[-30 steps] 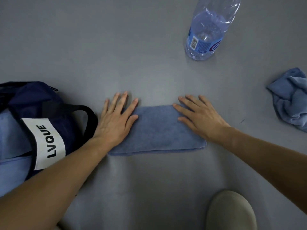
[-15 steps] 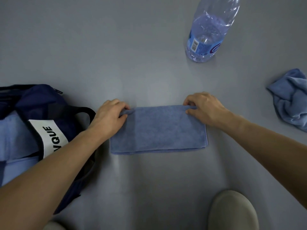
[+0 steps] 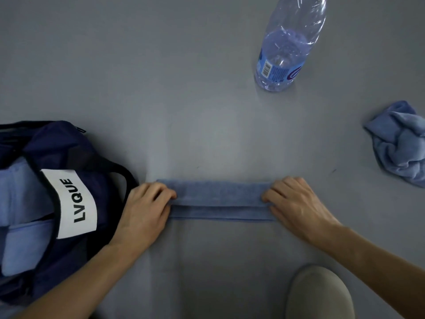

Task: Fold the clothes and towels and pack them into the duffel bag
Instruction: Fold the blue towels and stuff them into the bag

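Observation:
A blue towel [image 3: 219,199] lies on the grey surface as a narrow folded strip, its upper layer doubled toward me. My left hand [image 3: 147,210] pinches the strip's left end with curled fingers. My right hand [image 3: 292,203] pinches the right end the same way. The navy duffel bag [image 3: 76,157] with a white LVQUE label sits open at the left, light blue folded cloth inside it. A crumpled blue towel [image 3: 400,143] lies at the right edge.
A clear plastic water bottle [image 3: 285,54] with a blue label stands at the back, right of centre. A beige rounded object [image 3: 319,293] shows at the bottom right. The grey surface [image 3: 161,88] spreads between them.
Both hands went from pressing flat on the towel to gripping its far edge, then pulled that edge toward me, folding the towel into a narrower strip.

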The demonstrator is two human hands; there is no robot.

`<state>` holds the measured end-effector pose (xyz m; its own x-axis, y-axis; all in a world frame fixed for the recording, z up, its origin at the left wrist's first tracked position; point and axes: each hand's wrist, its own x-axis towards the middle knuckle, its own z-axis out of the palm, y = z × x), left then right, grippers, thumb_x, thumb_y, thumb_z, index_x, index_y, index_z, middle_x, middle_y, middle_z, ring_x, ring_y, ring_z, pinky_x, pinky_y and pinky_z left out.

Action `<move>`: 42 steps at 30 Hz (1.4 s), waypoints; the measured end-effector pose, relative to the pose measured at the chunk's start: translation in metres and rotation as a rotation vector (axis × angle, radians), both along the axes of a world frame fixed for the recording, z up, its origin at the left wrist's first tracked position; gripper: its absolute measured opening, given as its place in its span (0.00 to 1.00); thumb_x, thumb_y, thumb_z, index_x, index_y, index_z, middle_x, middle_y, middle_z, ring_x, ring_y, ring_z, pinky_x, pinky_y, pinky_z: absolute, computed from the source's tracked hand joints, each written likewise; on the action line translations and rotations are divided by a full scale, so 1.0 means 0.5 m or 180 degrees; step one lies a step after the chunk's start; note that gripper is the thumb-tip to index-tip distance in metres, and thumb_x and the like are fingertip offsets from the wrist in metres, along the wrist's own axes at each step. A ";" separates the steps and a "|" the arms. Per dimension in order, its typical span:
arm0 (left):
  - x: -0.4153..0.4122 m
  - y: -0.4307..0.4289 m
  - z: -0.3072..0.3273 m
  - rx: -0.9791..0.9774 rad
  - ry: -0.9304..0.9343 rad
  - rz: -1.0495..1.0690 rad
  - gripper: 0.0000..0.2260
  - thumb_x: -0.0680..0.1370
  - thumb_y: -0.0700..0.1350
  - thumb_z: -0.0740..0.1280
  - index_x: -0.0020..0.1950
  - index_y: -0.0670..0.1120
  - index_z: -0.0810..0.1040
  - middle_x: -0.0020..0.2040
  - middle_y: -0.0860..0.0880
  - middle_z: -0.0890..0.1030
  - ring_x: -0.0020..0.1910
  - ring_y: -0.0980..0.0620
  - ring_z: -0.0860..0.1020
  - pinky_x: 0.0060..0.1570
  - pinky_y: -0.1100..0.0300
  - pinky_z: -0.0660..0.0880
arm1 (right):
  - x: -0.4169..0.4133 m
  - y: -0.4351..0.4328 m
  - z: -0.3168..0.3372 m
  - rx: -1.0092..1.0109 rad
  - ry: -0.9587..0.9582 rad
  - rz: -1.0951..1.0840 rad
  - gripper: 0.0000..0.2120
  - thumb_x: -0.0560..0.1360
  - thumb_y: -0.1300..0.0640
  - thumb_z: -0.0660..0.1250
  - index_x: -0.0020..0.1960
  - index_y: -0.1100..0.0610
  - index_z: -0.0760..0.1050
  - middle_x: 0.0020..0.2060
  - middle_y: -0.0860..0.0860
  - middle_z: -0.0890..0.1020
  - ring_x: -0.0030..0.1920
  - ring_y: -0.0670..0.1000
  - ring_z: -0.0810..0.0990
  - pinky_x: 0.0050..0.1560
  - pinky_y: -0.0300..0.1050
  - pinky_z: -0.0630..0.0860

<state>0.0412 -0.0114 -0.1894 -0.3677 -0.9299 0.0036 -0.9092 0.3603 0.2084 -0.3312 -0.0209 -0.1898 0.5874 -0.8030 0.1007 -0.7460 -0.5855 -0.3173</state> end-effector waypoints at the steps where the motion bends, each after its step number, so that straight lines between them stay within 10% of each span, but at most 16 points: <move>1: 0.001 0.007 -0.001 0.0009 -0.0052 0.0038 0.10 0.75 0.43 0.61 0.51 0.46 0.80 0.49 0.49 0.78 0.48 0.42 0.76 0.49 0.48 0.71 | 0.000 0.011 -0.005 -0.0013 0.0015 0.0058 0.08 0.77 0.58 0.61 0.47 0.55 0.80 0.41 0.51 0.79 0.41 0.57 0.76 0.46 0.51 0.69; 10: -0.106 0.035 0.047 0.0345 -0.0261 0.0957 0.18 0.76 0.55 0.59 0.59 0.47 0.78 0.60 0.45 0.77 0.55 0.40 0.74 0.52 0.45 0.70 | 0.038 0.011 -0.003 0.0052 -0.0049 0.0383 0.13 0.80 0.51 0.63 0.39 0.54 0.78 0.36 0.51 0.78 0.38 0.56 0.75 0.41 0.52 0.73; 17: -0.220 0.059 -0.038 0.0976 0.0270 0.2351 0.36 0.80 0.62 0.48 0.82 0.41 0.51 0.81 0.36 0.49 0.80 0.35 0.49 0.76 0.37 0.51 | 0.100 0.010 -0.038 -0.0048 0.0146 0.0496 0.20 0.81 0.50 0.63 0.71 0.54 0.74 0.72 0.57 0.71 0.71 0.60 0.70 0.69 0.56 0.70; 28: -0.130 -0.212 -0.086 0.0582 -0.0536 -0.0437 0.30 0.84 0.62 0.45 0.83 0.51 0.43 0.82 0.42 0.41 0.81 0.43 0.40 0.79 0.43 0.45 | 0.111 0.065 -0.049 0.0516 0.0839 0.0598 0.36 0.82 0.36 0.52 0.80 0.60 0.57 0.80 0.55 0.58 0.81 0.56 0.49 0.77 0.59 0.60; 33: -0.154 -0.242 -0.059 0.0255 -0.0774 -0.0407 0.31 0.84 0.60 0.51 0.83 0.50 0.48 0.82 0.40 0.46 0.81 0.39 0.45 0.79 0.42 0.47 | 0.135 0.075 -0.044 0.0562 0.0801 0.0697 0.32 0.84 0.40 0.49 0.81 0.59 0.54 0.80 0.54 0.57 0.81 0.56 0.46 0.77 0.59 0.58; 38: -0.180 -0.097 -0.066 0.0074 -0.0147 -0.0011 0.29 0.83 0.57 0.53 0.82 0.45 0.55 0.81 0.40 0.55 0.81 0.41 0.53 0.77 0.40 0.53 | 0.083 0.059 -0.063 0.0226 0.0798 0.1043 0.40 0.70 0.49 0.69 0.79 0.54 0.60 0.79 0.52 0.60 0.80 0.59 0.52 0.77 0.58 0.57; 42: -0.166 -0.014 -0.104 0.0592 -0.0164 -0.0033 0.30 0.84 0.61 0.48 0.83 0.50 0.45 0.83 0.45 0.43 0.82 0.44 0.44 0.78 0.41 0.48 | 0.044 0.067 -0.080 0.0061 0.0684 0.1142 0.39 0.73 0.56 0.66 0.81 0.50 0.55 0.80 0.52 0.57 0.80 0.59 0.53 0.75 0.56 0.57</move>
<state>-0.0418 -0.0182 -0.2416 -0.3725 -0.9090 -0.1870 -0.9169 0.3293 0.2255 -0.3090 0.0126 -0.2300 0.8363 -0.5440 -0.0678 -0.5461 -0.8159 -0.1900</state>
